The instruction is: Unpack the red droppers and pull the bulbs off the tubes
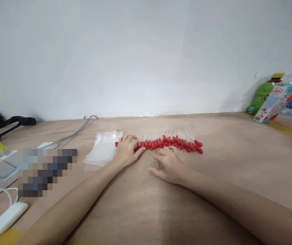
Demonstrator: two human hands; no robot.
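Note:
Across the middle of the table runs a row of droppers with red rubber bulbs (158,143), their pale pointed ends fanned out toward the wall. My left hand (127,149) rests on the left end of the row, thumb and fingers apart over the bulbs. In front of the row's centre lies my right hand (168,163), its fingers bent over a clear plastic piece (159,164) and its thumb stretched out to the left. What the clear piece is, I cannot make out. Clear zip bags (100,149) are stacked beside my left hand, partly hidden by it.
To the left are a power strip (10,160) with plugs, grey cables (78,129), a white cable box (9,217) and a blurred-out dark object (46,173). A black strap-like item (10,122) lies behind. Bottles (263,95) stand at the right by the white wall (135,61).

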